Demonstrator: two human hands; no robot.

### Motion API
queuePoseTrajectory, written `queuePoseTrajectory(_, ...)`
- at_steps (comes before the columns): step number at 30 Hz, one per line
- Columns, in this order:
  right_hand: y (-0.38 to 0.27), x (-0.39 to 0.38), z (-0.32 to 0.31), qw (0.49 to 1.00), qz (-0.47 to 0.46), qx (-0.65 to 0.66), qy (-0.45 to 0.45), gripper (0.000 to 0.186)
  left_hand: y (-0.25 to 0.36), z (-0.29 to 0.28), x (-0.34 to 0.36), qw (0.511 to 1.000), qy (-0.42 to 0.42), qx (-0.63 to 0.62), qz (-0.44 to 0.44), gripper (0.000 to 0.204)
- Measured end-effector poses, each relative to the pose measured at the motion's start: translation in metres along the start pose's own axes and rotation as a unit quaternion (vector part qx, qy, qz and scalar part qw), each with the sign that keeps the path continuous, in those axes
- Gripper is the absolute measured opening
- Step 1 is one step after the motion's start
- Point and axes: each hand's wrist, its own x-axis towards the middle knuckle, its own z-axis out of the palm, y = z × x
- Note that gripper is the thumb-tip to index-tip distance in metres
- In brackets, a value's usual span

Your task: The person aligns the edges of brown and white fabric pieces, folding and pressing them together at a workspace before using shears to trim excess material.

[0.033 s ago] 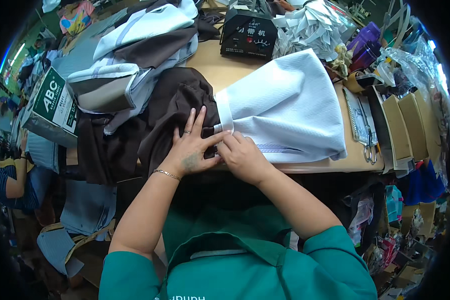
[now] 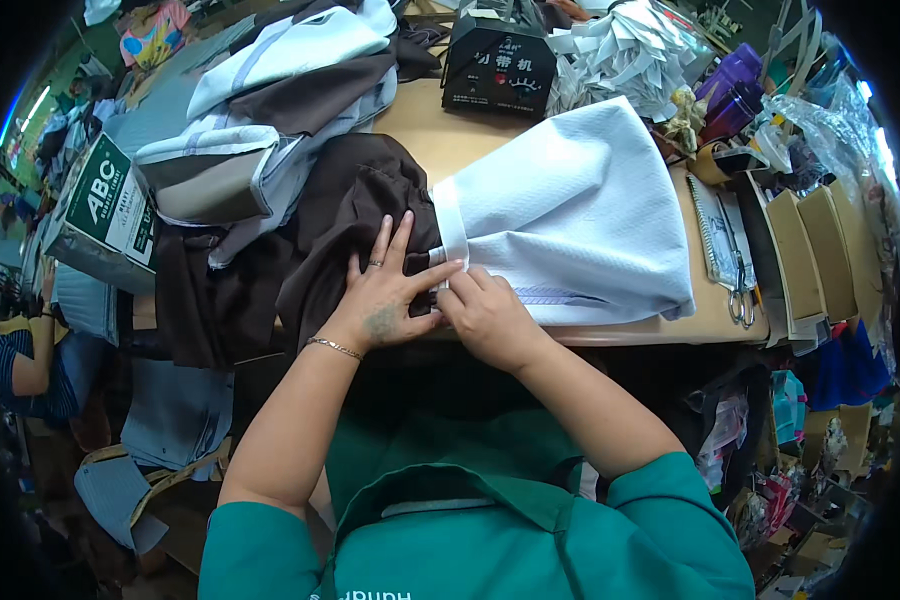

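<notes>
My left hand (image 2: 385, 300) lies flat with fingers spread on a dark brown garment (image 2: 345, 200), pressing it down by the table's front edge. It wears a ring and a thin bracelet. Touching it on the right, my right hand (image 2: 485, 315) has its fingers curled on the lower edge of a pale grey-blue fabric piece (image 2: 580, 210). A white band (image 2: 450, 220) runs where the pale piece meets the brown one, and both hands meet at its lower end. The pale piece spreads out to the right across the wooden table (image 2: 440, 140).
A pile of grey, brown and pale garments (image 2: 270, 90) fills the back left. Behind the work stand a black machine (image 2: 498, 65) and white strips (image 2: 620, 50). Scissors (image 2: 740, 300) lie at the right edge. A green-and-white box (image 2: 105, 205) and another person (image 2: 20, 360) are left.
</notes>
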Motion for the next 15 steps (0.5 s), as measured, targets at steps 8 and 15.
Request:
queuePoseTrajectory(8, -0.029, -0.025, 0.001, 0.998, 0.023, -0.062, 0.015, 0.030, -0.004, 0.002, 0.000, 0.999, -0.022, 0.000, 0.023, 0.067)
queuePoseTrajectory(15, -0.004, -0.037, -0.001, 0.979, 0.091, 0.179, 0.033, 0.035, -0.013, 0.000, 0.001, 0.996, -0.032, -0.080, 0.011, 0.056)
